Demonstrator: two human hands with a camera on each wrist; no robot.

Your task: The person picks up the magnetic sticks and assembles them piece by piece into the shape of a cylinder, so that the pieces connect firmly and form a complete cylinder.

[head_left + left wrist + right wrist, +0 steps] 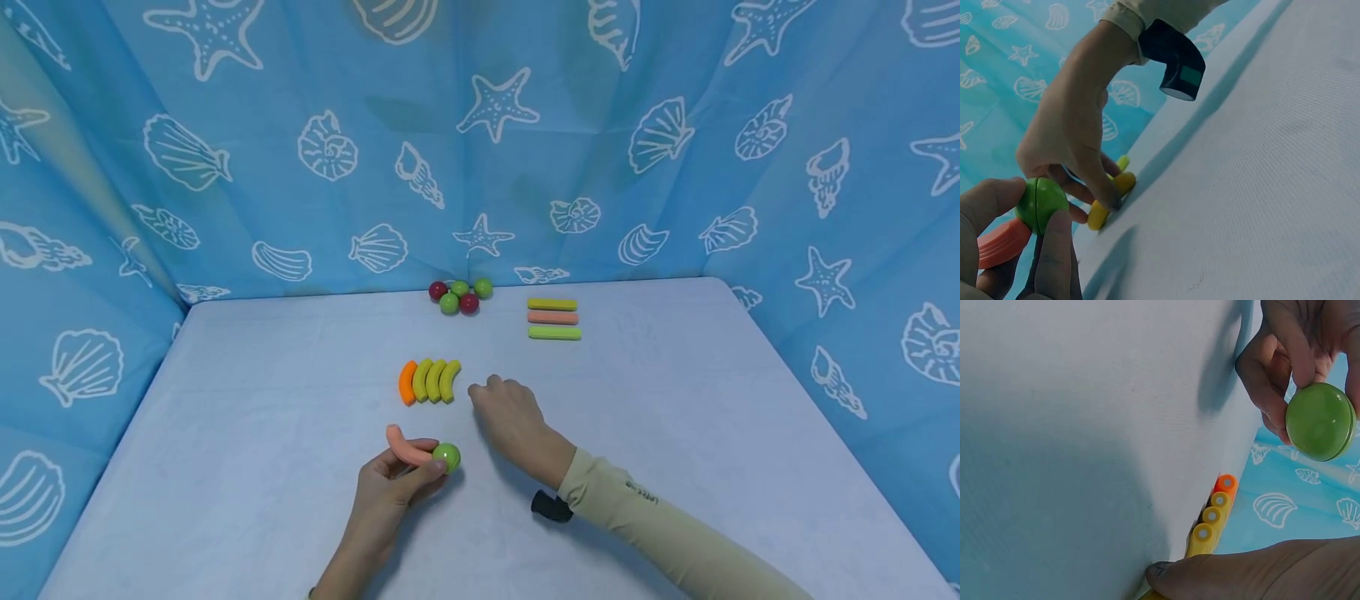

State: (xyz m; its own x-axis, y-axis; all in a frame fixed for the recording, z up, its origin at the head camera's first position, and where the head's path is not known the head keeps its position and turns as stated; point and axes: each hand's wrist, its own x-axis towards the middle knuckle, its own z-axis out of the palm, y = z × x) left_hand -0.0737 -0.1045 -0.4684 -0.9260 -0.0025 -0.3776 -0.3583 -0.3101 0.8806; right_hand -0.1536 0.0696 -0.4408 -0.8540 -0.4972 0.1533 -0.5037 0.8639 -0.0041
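Note:
My left hand [393,483] pinches a green ball [447,457] with a seam round it, held up over the table. A salmon curved stick [406,448] meets the ball and lies among the same fingers. To the right, my right hand [513,417] reaches down to the cloth, its fingertips hidden from above. In the left wrist view, its thumb and fingers pinch a yellow curved stick [1098,217] at the table surface. Just left of it lie an orange curved stick [407,382] and three yellow curved sticks [435,381] side by side.
Green and dark red balls [459,297] cluster at the table's back edge. Three straight sticks [553,318], yellow, salmon and lime, lie stacked in rows right of them. A blue shell-print curtain [420,167] surrounds the white table [247,433]. A black wrist camera [551,506] hangs under the right sleeve.

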